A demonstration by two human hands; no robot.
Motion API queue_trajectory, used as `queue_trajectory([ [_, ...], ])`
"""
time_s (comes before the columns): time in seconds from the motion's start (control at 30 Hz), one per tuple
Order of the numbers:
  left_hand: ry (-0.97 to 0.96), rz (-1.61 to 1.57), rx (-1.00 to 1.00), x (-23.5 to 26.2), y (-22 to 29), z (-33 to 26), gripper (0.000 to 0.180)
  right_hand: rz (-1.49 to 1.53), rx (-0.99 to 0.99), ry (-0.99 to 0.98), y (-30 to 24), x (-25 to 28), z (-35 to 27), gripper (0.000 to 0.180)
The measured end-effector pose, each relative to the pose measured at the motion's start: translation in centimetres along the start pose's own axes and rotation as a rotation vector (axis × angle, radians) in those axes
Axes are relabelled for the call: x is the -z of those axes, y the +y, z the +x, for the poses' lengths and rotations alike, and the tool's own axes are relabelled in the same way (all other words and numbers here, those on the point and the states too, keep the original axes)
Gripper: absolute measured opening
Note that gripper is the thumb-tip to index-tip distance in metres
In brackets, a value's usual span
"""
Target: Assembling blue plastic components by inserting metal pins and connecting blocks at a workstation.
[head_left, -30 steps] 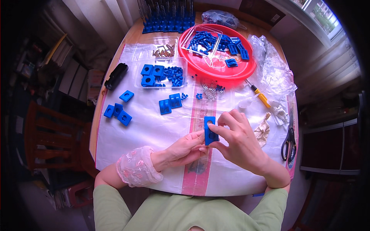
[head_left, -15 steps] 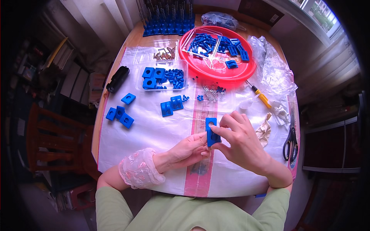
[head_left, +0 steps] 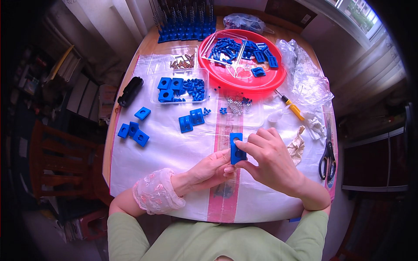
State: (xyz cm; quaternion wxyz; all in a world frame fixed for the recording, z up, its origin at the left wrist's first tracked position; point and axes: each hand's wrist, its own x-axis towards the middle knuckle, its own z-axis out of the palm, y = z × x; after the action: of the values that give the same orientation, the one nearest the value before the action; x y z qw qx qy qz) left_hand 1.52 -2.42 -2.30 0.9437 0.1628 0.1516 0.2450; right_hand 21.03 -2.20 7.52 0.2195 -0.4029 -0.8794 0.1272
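Note:
A blue rectangular plastic part with round openings is held up over the near middle of the table. My left hand grips its left side and lower end from beneath. From the right, my right hand closes on it, index finger near the upper opening and thumb at the lower edge. Whether it is one piece or two fitted together I cannot tell. Two blue curved pieces lie beyond my left hand. Several blue square pieces with holes lie farther left.
A clear tray holds blue parts; another beyond it has metal pins. A red basin of blue parts stands at the back. On the right lie a yellow-handled screwdriver, scissors and crumpled cloth. White rings are scattered centrally.
The blue part is turned slightly between my hands, and its lower section sits more in line with the upper one. The whole view has shifted a little.

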Motion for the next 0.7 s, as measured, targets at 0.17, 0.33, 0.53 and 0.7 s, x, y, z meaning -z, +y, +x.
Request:
queue_trajectory([
  [0.17,-0.056,-0.002,-0.024,0.6,-0.3,0.2,0.026,-0.022,-0.030,-0.049,-0.4,0.4,0.1,0.038],
  [0.33,-0.045,0.019,-0.016,0.4,-0.1,0.0,0.027,-0.030,-0.030,-0.053,-0.6,0.5,0.1,0.037],
  [0.53,0.019,0.014,-0.017,-0.8,0.1,0.0,0.026,-0.010,-0.036,-0.051,-0.3,0.4,0.1,0.038],
  [0.7,0.030,0.038,-0.014,-1.2,0.5,0.0,0.026,0.022,-0.043,-0.037,0.1,0.2,0.2,0.037],
])
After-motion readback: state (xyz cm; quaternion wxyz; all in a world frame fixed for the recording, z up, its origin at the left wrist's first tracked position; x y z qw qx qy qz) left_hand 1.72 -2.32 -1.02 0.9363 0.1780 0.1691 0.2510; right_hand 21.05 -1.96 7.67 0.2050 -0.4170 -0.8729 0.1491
